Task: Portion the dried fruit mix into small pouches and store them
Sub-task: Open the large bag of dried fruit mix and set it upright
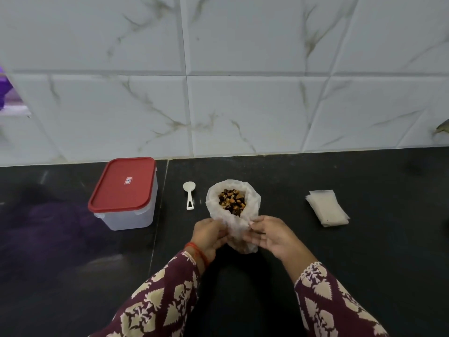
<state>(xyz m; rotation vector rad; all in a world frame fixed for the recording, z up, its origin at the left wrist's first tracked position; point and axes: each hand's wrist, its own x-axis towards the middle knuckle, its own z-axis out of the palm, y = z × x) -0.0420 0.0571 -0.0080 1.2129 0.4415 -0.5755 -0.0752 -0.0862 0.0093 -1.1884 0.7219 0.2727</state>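
Black stone counter in front of me, backed by a wall of white tiles with grey-brown veining. A seam in the counter runs from the wall down toward my left sleeve.

Left of the seam, near the wall: clear plastic storage box, rectangular, red lid shut on top, small label at the lid's centre (text not legible).

Centre, right of the seam: white bag standing open-mouthed on the counter, its rim rolled outward. Dried fruit mix visible inside, brown and tan pieces, filling the opening.

Right of the bag, well apart: stack of small translucent pouches, lying flat, edges slightly fanned.

Between box and bag: white plastic scoop, lying flat, bowl toward the wall, handle toward me. Touching neither neighbour.

My left hand grips the bag's lower left side, fingers curled into the plastic. My right hand holds the lower right side; thumb and fingertips pinch a fold of plastic near the rim. Both hands are closed on the bag, and it sits between them.

Red thread around my left wrist. Sleeves maroon with cream print.
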